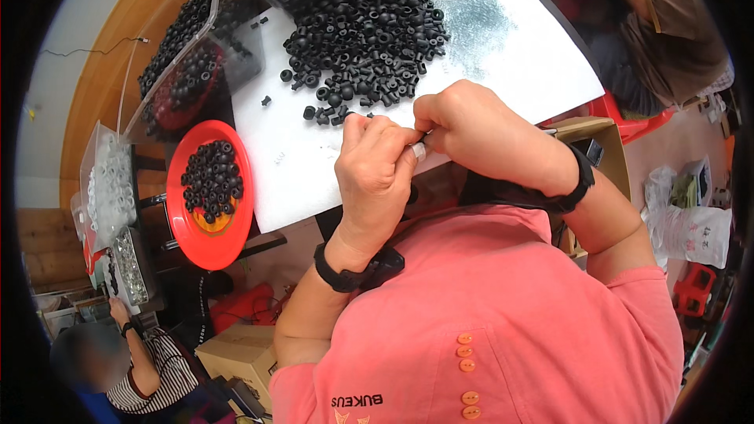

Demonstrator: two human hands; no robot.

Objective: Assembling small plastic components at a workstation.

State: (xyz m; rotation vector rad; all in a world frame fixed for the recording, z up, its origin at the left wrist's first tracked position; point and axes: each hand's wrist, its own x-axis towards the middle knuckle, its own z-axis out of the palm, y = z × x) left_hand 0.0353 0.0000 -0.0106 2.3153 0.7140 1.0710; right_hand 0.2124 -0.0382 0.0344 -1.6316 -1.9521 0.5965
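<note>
My left hand [375, 159] and my right hand [471, 122] meet over the near edge of a white foam sheet [534, 63]. Both are closed, fingertips pinched together around a small dark piece [424, 138], mostly hidden by the fingers. A white wrap [419, 152] shows at my left thumb tip. Just beyond the hands spreads a heap of small black rubber-like parts [369, 47], some round, some spool-shaped. Left of my hands, a red plate [242, 220] holds more round black pieces [212, 179].
Clear plastic bins of black parts [184, 47] stand at the far left. A tub of translucent pieces [111, 180] and a tray of small shiny parts [129, 267] lie below. Fine grey bits [475, 20] cover the sheet's far right. Two other people sit nearby. A cardboard box [601, 137] stands right.
</note>
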